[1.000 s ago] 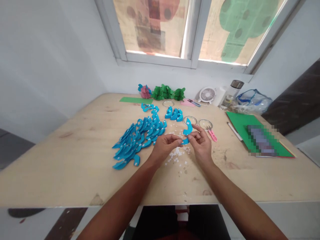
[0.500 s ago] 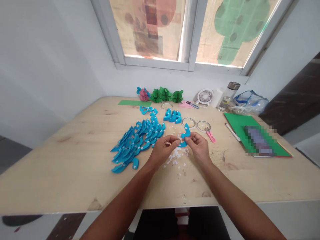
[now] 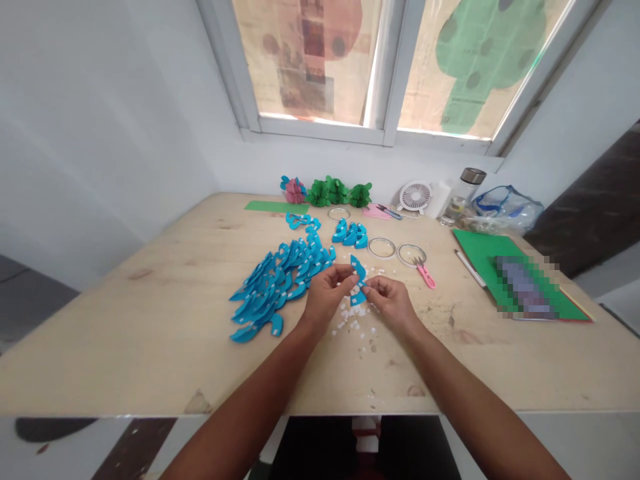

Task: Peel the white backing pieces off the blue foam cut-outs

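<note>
Between my hands is a curved blue paper piece (image 3: pixel 358 297) with small white squares on it. My left hand (image 3: pixel 326 290) pinches its left side. My right hand (image 3: pixel 393 298) has its fingertips closed on the right edge of the same piece. Small white paper bits (image 3: pixel 354 325) are scattered on the table beneath. Left of my hands lies a large pile of similar blue pieces (image 3: pixel 270 283), many with white squares. A smaller blue group (image 3: pixel 350 234) sits behind my hands.
On the wooden table (image 3: pixel 150 320) are wire rings (image 3: pixel 381 248), pink snips (image 3: pixel 426 275), a pen (image 3: pixel 470 268) and a green sheet (image 3: pixel 480 250). Along the back stand green paper shapes (image 3: pixel 336 191), a small fan (image 3: pixel 415 196), a bottle (image 3: pixel 460 193) and a plastic bag (image 3: pixel 507 210).
The blue piece has turned and shifted slightly left between my hands. My right hand has moved down to its lower right edge. The view has shifted a little.
</note>
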A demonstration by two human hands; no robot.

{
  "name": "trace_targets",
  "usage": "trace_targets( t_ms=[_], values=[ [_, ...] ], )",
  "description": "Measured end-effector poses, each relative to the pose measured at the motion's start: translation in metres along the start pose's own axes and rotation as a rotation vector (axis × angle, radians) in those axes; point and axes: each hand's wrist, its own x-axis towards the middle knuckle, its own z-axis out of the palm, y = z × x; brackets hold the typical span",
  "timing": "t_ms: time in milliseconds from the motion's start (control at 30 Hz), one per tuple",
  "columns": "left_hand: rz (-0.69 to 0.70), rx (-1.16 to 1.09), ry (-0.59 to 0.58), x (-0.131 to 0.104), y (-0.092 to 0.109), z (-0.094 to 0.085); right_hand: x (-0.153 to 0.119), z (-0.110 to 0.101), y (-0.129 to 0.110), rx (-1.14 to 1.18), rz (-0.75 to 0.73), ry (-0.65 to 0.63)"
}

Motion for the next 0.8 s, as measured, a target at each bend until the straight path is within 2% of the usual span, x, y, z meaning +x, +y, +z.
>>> trace_targets(
  t_ms=[167, 300, 467, 667, 800],
  values=[
    [0.015, -0.037, 0.102, 0.002, 0.001, 0.000, -0.001, 0.001, 0.000, -0.031, -0.004, -0.062],
    [0.023, -0.068, 0.136, 0.003, 0.001, 0.001, -0.004, 0.002, -0.007, -0.022, -0.008, -0.092],
    [0.009, -0.066, 0.101, 0.001, 0.002, 0.004, -0.005, 0.001, -0.011, -0.007, 0.005, -0.088],
    [0.025, -0.016, 0.018, 0.000, 0.000, 0.004, -0.001, 0.000, 0.001, 0.063, 0.049, -0.107],
    [0.062, 0.000, 0.049, 0.005, -0.007, 0.000, 0.002, -0.001, 0.008, 0.086, 0.081, -0.069]
  ],
)
